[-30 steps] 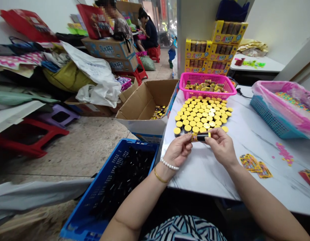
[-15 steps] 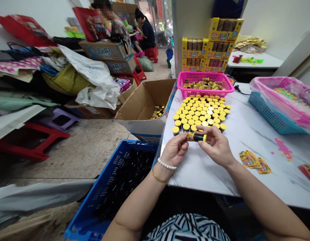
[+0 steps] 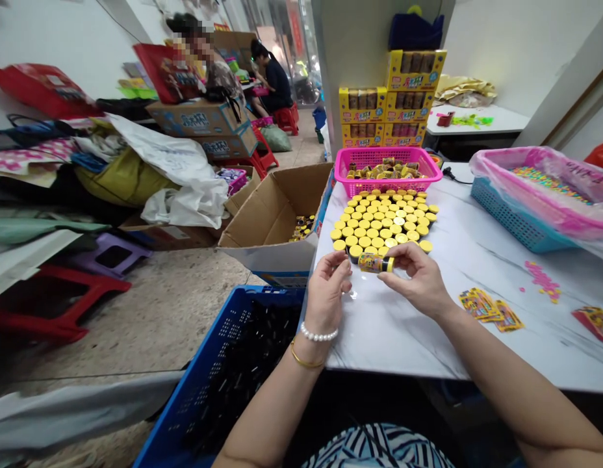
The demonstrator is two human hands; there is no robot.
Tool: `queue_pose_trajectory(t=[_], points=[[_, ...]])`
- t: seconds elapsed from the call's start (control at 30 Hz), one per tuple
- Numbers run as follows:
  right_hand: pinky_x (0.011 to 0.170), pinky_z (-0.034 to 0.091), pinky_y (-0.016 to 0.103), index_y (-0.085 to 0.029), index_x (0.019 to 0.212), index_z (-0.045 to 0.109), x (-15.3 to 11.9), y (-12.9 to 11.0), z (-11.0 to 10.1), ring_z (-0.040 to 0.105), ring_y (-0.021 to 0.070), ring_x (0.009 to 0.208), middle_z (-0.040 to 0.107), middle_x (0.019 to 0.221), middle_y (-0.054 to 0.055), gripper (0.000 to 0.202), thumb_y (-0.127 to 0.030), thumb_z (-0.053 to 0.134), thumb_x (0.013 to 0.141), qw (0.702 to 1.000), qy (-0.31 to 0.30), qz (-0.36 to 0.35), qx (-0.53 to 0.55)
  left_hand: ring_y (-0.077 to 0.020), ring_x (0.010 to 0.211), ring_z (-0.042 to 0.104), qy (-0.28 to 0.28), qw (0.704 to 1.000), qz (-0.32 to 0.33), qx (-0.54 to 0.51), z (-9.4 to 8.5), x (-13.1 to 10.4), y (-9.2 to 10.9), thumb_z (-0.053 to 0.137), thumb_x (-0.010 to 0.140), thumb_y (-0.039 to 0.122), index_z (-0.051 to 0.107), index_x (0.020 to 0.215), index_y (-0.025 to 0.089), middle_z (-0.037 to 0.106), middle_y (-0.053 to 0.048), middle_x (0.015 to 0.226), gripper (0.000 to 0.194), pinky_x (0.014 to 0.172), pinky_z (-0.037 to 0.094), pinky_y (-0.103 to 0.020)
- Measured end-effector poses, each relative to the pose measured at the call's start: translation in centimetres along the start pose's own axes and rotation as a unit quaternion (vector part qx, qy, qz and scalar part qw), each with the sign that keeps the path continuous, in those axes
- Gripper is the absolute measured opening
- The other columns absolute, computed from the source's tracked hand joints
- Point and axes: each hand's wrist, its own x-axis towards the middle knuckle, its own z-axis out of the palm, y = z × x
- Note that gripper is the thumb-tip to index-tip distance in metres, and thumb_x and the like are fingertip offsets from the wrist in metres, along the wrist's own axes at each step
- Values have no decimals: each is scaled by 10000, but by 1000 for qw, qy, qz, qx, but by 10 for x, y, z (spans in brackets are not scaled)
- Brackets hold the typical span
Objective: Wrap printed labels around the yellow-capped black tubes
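Ok so my right hand (image 3: 418, 283) is pinching a little tube (image 3: 370, 262) by its yellow-cap end, thumb underneath on my side, fingers over the far side. Cap points to 3 o'clock, printed wrapper faces up at me, and the whole thing lies sideways in my grip, just beside the nearest row of capped tubes (image 3: 377, 224).

My left hand (image 3: 328, 283) is just off the tube's other end, at about 9 o'clock, fingers loosely curled with the thumb close to the index finger. Honestly can't tell if there's anything tiny between those two.

Going round from the tube: capped tubes standing upright at 12 with a pink basket (image 3: 341, 175) behind them, some printed cards (image 3: 479, 304) at 4, and a blue crate (image 3: 204, 361) of black pieces (image 3: 262, 344) down at 8, beside the white table (image 3: 403, 338).
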Motion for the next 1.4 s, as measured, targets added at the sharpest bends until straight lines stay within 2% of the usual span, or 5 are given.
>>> queue_pose_trajectory(t=[0.53,0.83,1.07,1.27,1.4], points=[[868,607,390,-254,1095,626,6,-6,-14,702,216,974,714,1016,54,259,-161,744,884,943,69,-270,-184,-70,620,491,-241,965,-86,58,50,24,18,883,751,338,682,888,109,597,-13,754,334,557,358,-213],[841,607,420,-268,1072,679,3,-2,-10,684,240,941,721,1033,73,213,-260,750,872,972,2,-168,-162,-83,642,528,-184,976,-111,15,24,30,7,909,708,361,729,1000,129,634,-24,794,414,568,368,-208],[828,639,397,-194,952,678,8,13,0,746,208,824,771,904,52,355,-411,876,752,986,-1,104,130,-93,665,536,-205,969,11,137,22,29,3,870,762,366,747,1073,140,628,-10,764,404,658,428,-229],[878,616,367,-212,1003,704,6,18,0,722,192,908,733,1009,54,327,-363,868,764,997,39,13,63,-99,638,550,-221,972,-50,61,22,30,4,858,764,439,708,1117,132,642,-29,798,491,578,392,-224],[741,626,350,-176,908,691,7,22,2,722,178,712,746,798,37,336,-422,866,760,985,41,112,121,-103,695,560,-225,968,22,105,22,32,2,898,720,362,717,1032,137,663,-31,856,425,636,420,-229]])
